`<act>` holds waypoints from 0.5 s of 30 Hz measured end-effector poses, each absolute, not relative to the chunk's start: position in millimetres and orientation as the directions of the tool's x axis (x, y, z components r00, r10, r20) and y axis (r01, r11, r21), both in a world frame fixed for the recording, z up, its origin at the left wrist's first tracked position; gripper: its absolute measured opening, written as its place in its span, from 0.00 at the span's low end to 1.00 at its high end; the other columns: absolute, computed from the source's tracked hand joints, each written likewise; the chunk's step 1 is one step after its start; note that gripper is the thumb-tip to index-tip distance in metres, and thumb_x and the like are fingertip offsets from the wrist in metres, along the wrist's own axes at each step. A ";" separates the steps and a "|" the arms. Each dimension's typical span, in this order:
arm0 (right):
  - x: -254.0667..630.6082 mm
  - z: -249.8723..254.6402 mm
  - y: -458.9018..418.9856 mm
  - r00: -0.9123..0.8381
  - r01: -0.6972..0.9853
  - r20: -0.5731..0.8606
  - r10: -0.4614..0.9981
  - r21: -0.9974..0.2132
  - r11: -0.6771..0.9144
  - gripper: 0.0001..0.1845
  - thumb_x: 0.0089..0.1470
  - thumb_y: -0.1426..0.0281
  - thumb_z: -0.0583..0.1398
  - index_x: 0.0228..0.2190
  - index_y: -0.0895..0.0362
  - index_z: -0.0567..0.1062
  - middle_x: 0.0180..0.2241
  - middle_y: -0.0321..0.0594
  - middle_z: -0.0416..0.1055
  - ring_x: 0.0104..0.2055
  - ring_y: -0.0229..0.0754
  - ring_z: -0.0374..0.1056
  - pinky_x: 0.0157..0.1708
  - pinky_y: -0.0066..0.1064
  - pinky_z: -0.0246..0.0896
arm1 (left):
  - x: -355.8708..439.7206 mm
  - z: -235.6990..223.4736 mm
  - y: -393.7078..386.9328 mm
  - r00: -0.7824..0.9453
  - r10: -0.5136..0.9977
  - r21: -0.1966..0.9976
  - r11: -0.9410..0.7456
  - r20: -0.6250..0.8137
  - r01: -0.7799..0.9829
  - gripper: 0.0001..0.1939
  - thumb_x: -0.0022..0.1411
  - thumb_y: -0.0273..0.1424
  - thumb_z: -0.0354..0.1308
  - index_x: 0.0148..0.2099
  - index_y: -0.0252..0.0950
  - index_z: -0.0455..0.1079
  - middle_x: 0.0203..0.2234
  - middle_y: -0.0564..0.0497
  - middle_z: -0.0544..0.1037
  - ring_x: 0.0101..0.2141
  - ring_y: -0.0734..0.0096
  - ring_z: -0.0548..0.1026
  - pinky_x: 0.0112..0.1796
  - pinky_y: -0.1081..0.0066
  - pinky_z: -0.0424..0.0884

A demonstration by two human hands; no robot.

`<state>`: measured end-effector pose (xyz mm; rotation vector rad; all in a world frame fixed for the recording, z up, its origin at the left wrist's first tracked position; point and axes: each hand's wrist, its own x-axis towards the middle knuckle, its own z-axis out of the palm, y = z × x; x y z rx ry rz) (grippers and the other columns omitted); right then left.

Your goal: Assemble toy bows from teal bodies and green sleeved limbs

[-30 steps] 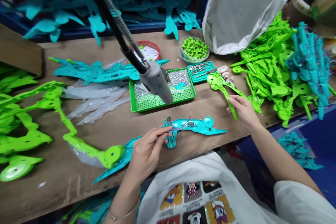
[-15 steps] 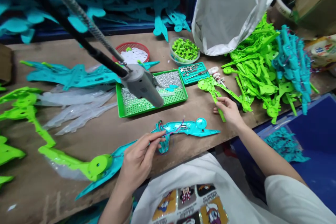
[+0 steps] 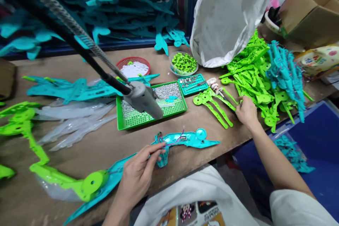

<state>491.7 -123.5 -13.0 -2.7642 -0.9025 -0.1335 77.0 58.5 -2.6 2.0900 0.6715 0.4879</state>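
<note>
Left hand: thumb and forefinger pinched together on a purple wire. 
Turquoise casing: on the bench, before the left hand, its left end at the fingertips; round boss toward the right end.
Long turquoise piece: left of the casing, partly behind the left hand.
Green jointed piece: its round end overlapping the long turquoise piece.
Right hand: at the end of a slim green part; fingers bent, their grip hidden, so whether they are closed on it cannot be told.
Green two-legged piece: left of the right hand, flat.
Translucent pieces: fanned, left.
Green tray: perforated, with small silvery parts; grey tool suspended above.
Teal tray: holding small round metal pieces.
Green heap: right, beside a turquoise bundle.
Clear bowl: small green parts.
Red basket: white slips.
Turquoise stock: piled at the back.
</note>
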 end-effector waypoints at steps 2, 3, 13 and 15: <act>485.0 -20.0 -123.8 0.777 0.626 0.228 0.587 -0.182 -0.758 0.22 0.57 0.75 0.52 0.51 0.63 0.73 0.46 0.57 0.70 0.48 0.57 0.69 0.49 0.45 0.65 | 76.2 -3.3 59.3 0.777 0.621 0.832 -0.480 0.098 0.279 0.13 0.74 0.34 0.54 0.56 0.44 0.74 0.39 0.52 0.83 0.36 0.72 0.82 0.38 0.76 0.76; 481.5 -22.5 -124.1 0.766 0.639 0.240 0.597 -0.180 -0.748 0.22 0.57 0.75 0.52 0.51 0.63 0.73 0.46 0.57 0.69 0.47 0.56 0.69 0.48 0.45 0.65 | 75.6 -3.5 59.8 0.778 0.621 0.833 -0.479 0.099 0.277 0.13 0.74 0.34 0.54 0.56 0.44 0.74 0.39 0.52 0.83 0.36 0.73 0.82 0.38 0.76 0.76; 485.5 -18.8 -128.4 0.840 0.540 0.061 0.540 -0.205 -0.817 0.24 0.57 0.62 0.59 0.52 0.59 0.72 0.45 0.55 0.74 0.45 0.58 0.72 0.46 0.48 0.67 | 77.5 -3.6 61.4 0.778 0.621 0.831 -0.481 0.099 0.278 0.14 0.73 0.36 0.54 0.56 0.43 0.75 0.40 0.51 0.83 0.37 0.70 0.82 0.38 0.73 0.77; 489.1 -17.1 -130.6 0.847 0.526 0.082 0.525 -0.267 -0.808 0.25 0.56 0.65 0.58 0.54 0.61 0.71 0.44 0.55 0.75 0.46 0.58 0.72 0.48 0.49 0.67 | 77.5 -1.4 59.9 0.778 0.620 0.831 -0.482 0.100 0.277 0.13 0.73 0.35 0.54 0.55 0.42 0.75 0.39 0.50 0.83 0.36 0.69 0.82 0.38 0.73 0.77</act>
